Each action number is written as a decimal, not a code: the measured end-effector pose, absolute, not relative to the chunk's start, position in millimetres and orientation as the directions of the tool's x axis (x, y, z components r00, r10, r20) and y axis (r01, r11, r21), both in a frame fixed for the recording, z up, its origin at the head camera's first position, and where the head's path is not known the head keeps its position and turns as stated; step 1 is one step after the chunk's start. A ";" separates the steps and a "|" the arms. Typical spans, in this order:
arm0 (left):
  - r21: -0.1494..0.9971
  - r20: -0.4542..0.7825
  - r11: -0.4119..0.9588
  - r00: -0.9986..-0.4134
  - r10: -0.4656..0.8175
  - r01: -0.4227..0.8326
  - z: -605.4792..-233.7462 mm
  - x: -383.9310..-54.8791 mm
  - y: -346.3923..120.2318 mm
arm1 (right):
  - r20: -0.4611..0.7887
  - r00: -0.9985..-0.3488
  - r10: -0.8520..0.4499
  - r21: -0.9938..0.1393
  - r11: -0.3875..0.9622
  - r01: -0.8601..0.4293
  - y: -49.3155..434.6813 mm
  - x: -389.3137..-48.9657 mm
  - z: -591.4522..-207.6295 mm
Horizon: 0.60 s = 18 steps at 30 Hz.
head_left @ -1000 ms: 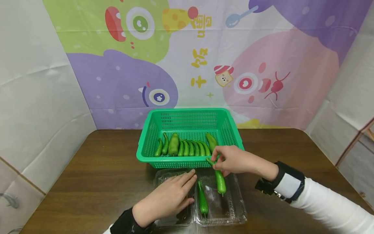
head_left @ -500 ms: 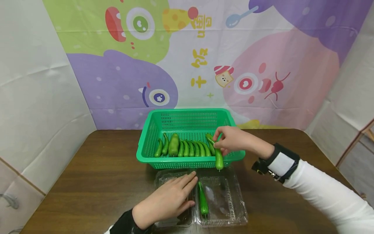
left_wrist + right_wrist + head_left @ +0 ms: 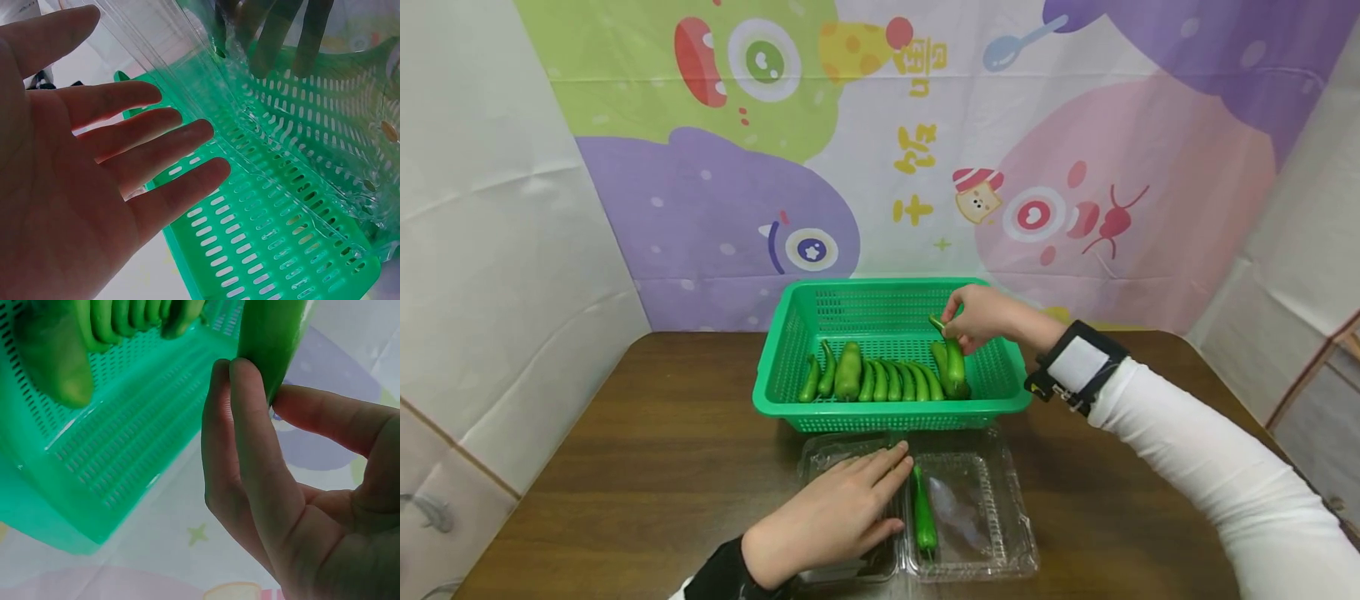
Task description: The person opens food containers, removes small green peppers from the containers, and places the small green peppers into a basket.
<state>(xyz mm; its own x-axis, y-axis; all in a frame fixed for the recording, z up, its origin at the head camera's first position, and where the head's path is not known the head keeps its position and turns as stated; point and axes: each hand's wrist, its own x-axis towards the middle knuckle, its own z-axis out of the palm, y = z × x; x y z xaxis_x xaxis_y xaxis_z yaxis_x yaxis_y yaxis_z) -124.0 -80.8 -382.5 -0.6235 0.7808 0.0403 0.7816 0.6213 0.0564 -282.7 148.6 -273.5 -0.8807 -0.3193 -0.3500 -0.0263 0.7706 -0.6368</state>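
My right hand pinches a green chili pepper near its stem end, over the right side of the green basket. In the right wrist view, thumb and fingertips hold this pepper from both sides. Several other green peppers lie in a row along the basket's near side, among them a thicker one. My left hand, fingers straight, rests on the left half of an opened clear plastic clamshell. One pepper lies in the clamshell's right half, beside the hinge.
The basket stands at the back of the brown wooden table, right before a printed cartoon cloth. Its raised near rim lies between the clamshell and the peppers. White sheets hang at both sides.
My right hand has carried the pepper from above the clamshell's right half, away from me and over the near rim, to the basket's right end. The left hand has stayed nearly still.
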 end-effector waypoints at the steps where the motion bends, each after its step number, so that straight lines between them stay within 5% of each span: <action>1: 0.059 0.038 0.621 -0.623 0.781 0.782 -382.2 -124.0 -81.2 | -0.354 -0.880 -0.318 -0.638 0.769 -0.021 147.8 -285.4 -274.0; 18: 0.040 0.033 0.611 -0.612 0.790 0.791 -385.0 -125.6 -82.5 | -0.408 -0.871 -0.272 -0.624 0.780 0.049 145.2 -322.8 -296.5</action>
<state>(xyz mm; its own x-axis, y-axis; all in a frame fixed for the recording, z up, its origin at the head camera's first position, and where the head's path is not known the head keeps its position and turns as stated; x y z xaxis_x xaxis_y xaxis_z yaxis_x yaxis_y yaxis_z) -125.6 -82.5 -385.0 -0.6123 0.7900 0.0326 0.7905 0.6111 0.0399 -322.8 145.2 -296.5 -0.8714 -0.2721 -0.4083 0.0491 0.7796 -0.6244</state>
